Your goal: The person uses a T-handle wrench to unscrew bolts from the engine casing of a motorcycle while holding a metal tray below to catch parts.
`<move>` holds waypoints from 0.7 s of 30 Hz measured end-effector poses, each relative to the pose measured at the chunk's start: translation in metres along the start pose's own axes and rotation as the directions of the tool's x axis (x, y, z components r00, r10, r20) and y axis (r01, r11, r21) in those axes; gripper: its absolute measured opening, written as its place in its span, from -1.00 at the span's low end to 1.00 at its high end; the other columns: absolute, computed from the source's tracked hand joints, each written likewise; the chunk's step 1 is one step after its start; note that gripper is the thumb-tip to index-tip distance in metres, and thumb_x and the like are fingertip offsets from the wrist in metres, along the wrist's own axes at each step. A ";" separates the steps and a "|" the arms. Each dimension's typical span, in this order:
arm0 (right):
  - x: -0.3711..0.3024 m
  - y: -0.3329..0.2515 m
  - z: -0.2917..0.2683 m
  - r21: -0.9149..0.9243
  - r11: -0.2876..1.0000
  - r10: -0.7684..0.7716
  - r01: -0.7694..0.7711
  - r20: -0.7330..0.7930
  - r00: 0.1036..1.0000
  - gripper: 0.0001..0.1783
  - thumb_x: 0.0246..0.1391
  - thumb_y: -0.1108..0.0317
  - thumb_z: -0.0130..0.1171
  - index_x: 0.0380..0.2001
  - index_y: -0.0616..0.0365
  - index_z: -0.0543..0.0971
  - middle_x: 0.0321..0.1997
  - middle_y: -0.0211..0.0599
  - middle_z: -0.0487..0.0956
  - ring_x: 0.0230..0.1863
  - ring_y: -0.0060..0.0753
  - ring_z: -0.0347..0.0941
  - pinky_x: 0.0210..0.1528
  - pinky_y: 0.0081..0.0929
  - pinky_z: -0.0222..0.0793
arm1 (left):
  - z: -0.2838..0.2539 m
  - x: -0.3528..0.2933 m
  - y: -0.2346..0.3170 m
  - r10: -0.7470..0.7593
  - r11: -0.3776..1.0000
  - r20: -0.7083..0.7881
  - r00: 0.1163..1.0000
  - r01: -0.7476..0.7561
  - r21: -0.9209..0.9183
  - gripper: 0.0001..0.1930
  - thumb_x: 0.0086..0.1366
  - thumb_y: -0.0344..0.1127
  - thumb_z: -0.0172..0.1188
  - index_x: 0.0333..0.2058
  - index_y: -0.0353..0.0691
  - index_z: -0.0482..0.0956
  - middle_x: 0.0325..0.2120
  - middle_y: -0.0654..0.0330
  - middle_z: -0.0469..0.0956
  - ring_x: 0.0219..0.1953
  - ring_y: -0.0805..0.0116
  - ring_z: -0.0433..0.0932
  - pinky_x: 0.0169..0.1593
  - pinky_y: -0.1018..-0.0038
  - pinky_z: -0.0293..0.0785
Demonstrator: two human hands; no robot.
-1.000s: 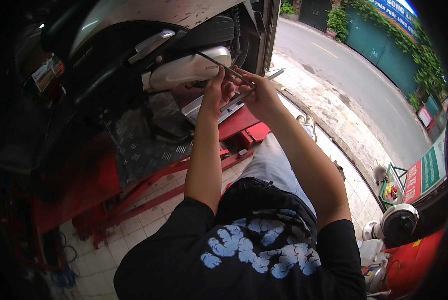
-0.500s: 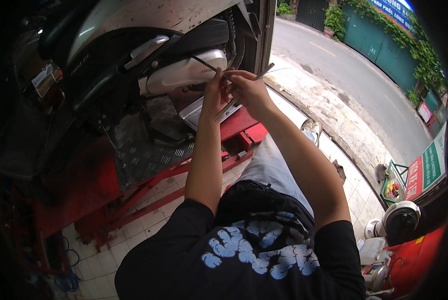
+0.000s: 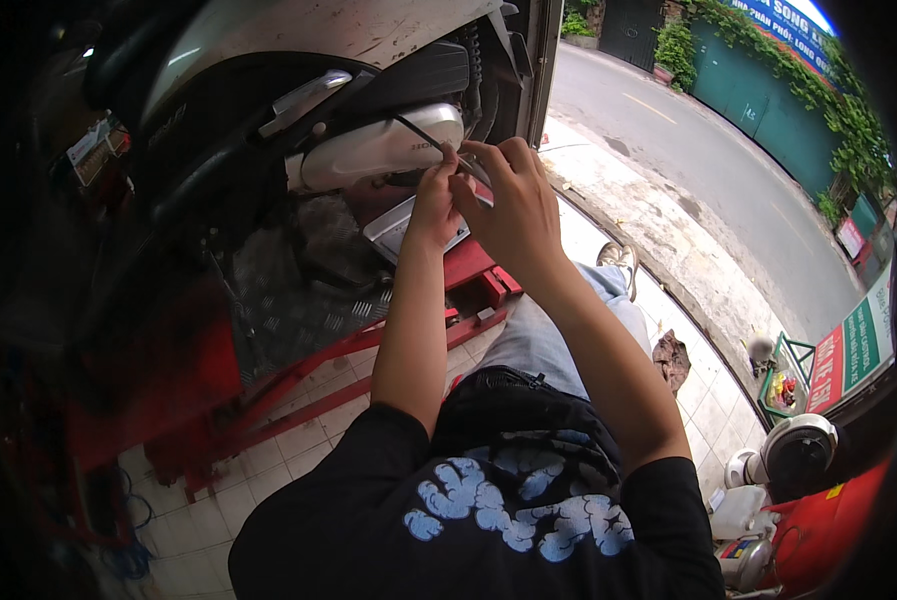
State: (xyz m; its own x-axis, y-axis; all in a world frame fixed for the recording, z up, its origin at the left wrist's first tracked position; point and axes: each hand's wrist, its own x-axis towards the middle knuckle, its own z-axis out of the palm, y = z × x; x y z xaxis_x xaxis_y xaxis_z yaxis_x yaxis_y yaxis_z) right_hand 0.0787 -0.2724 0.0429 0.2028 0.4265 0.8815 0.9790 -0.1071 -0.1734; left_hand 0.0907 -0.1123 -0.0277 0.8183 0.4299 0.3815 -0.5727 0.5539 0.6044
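Close together in front of the motorbike's pale engine cover [image 3: 368,150], my two hands work at the same spot. My left hand [image 3: 434,208] pinches a thin dark rod [image 3: 418,132], which sticks out up and to the left across the cover. Just to its right, my right hand [image 3: 521,215] is raised with its fingers bent down and its thumb toward the left fingertips. A bit of grey metal shows between the hands; the right fingers hide most of it. Below them lies a white and grey tray-like thing [image 3: 393,228].
The motorbike stands on a red lift [image 3: 468,262] with a dark tread plate [image 3: 313,310]. A brown rag [image 3: 671,360] lies on the tiles. At right are a sign [image 3: 853,345], a white round-topped device [image 3: 803,440] and a red tank [image 3: 838,525]. The street [image 3: 668,130] runs beyond the doorway.
My right hand has turned, its fingers lifting and curling over. The long metal bar that stuck out past both sides of it is now mostly out of sight. My left hand has barely moved.
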 end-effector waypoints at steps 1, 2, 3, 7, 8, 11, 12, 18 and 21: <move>-0.004 -0.010 -0.003 0.035 0.998 0.044 -0.046 0.059 0.997 -0.48 -0.07 0.30 0.29 0.02 0.14 0.48 -0.16 -0.15 0.40 -0.21 -0.06 0.46 -0.29 -0.21 0.47 | -0.006 0.000 0.001 -0.041 0.999 0.047 0.998 0.043 -0.026 -0.52 0.44 0.05 -0.06 -0.16 -0.34 0.52 -0.59 0.42 0.37 -0.63 0.70 0.29 -0.62 0.69 0.18; -0.011 -0.014 -0.006 0.061 0.993 0.095 -0.102 0.116 0.989 -0.46 -0.07 0.31 0.29 0.04 0.14 0.47 -0.16 -0.16 0.40 -0.21 -0.09 0.44 -0.30 -0.23 0.48 | -0.005 -0.001 0.003 -0.093 0.994 0.099 0.991 0.098 -0.046 -0.48 0.43 0.07 -0.06 -0.14 -0.38 0.52 -0.62 0.42 0.36 -0.65 0.70 0.27 -0.62 0.69 0.15; -0.017 -0.015 -0.005 0.078 0.993 0.076 -0.083 0.085 0.993 -0.43 -0.07 0.32 0.29 0.08 0.13 0.46 -0.17 -0.15 0.40 -0.21 -0.10 0.45 -0.31 -0.25 0.48 | -0.002 -0.001 0.004 -0.085 0.996 0.080 0.993 0.083 0.030 -0.47 0.43 0.07 -0.06 -0.13 -0.40 0.53 -0.63 0.42 0.36 -0.65 0.70 0.26 -0.62 0.69 0.16; -0.043 -0.016 -0.007 0.082 0.997 -0.010 0.004 0.062 0.998 -0.33 -0.07 0.37 0.27 0.19 0.08 0.40 -0.17 -0.13 0.37 -0.23 -0.10 0.46 -0.32 -0.30 0.49 | 0.012 -0.008 0.007 -0.044 0.992 -0.034 0.998 0.048 0.115 -0.43 0.42 0.08 -0.05 -0.13 -0.47 0.53 -0.66 0.41 0.35 -0.68 0.68 0.25 -0.61 0.69 0.17; -0.050 -0.015 -0.009 0.070 0.997 -0.037 0.031 0.084 0.996 -0.31 -0.07 0.39 0.27 0.21 0.07 0.38 -0.17 -0.11 0.37 -0.24 -0.10 0.47 -0.32 -0.31 0.49 | 0.013 -0.008 0.008 -0.039 0.995 -0.033 0.999 0.042 0.087 -0.43 0.42 0.07 -0.05 -0.13 -0.48 0.52 -0.67 0.41 0.34 -0.68 0.68 0.25 -0.61 0.69 0.17; -0.062 -0.006 -0.007 0.108 0.994 0.003 -0.031 0.242 0.970 -0.20 -0.08 0.43 0.23 0.31 -0.06 0.27 -0.27 -0.23 0.42 -0.27 -0.21 0.48 -0.36 -0.32 0.46 | 0.011 -0.006 0.008 -0.043 0.996 0.039 0.998 0.039 0.075 -0.46 0.45 0.02 -0.09 -0.09 -0.49 0.49 -0.68 0.41 0.23 -0.68 0.66 0.21 -0.60 0.68 0.17; -0.067 -0.003 -0.006 0.114 0.991 0.036 -0.074 0.300 0.953 -0.17 -0.08 0.44 0.22 0.33 -0.09 0.24 -0.29 -0.27 0.44 -0.28 -0.24 0.48 -0.36 -0.32 0.45 | 0.012 -0.007 0.007 -0.042 0.996 0.054 0.998 0.037 0.086 -0.46 0.45 0.01 -0.10 -0.09 -0.49 0.49 -0.68 0.41 0.21 -0.68 0.66 0.20 -0.59 0.67 0.16; -0.077 -0.003 -0.004 0.234 0.931 0.175 -0.280 0.388 0.905 -0.14 -0.04 0.46 0.12 0.36 -0.35 0.16 -0.35 -0.30 0.53 -0.40 -0.23 0.54 -0.36 -0.32 0.45 | 0.003 -0.003 0.006 -0.065 0.995 0.045 0.997 0.062 0.079 -0.41 0.37 0.09 0.04 -0.01 -0.45 0.44 -0.68 0.42 0.18 -0.67 0.64 0.14 -0.56 0.65 0.10; -0.077 -0.008 -0.004 0.263 0.915 0.184 -0.306 0.405 0.896 -0.13 -0.03 0.45 0.11 0.37 -0.35 0.12 -0.33 -0.30 0.55 -0.40 -0.23 0.56 -0.36 -0.32 0.45 | 0.003 -0.005 0.009 -0.084 0.992 0.042 0.996 0.080 0.103 -0.40 0.37 0.11 0.03 -0.02 -0.45 0.44 -0.69 0.42 0.17 -0.67 0.63 0.15 -0.56 0.66 0.10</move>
State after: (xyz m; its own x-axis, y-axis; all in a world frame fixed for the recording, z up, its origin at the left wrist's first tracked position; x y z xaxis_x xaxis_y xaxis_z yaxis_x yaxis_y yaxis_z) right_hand 0.0551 -0.3084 -0.0219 0.3696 0.7261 0.5798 0.8389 0.0075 -0.5442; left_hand 0.0813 -0.1120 -0.0222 0.8650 0.3512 0.3584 -0.4978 0.5101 0.7015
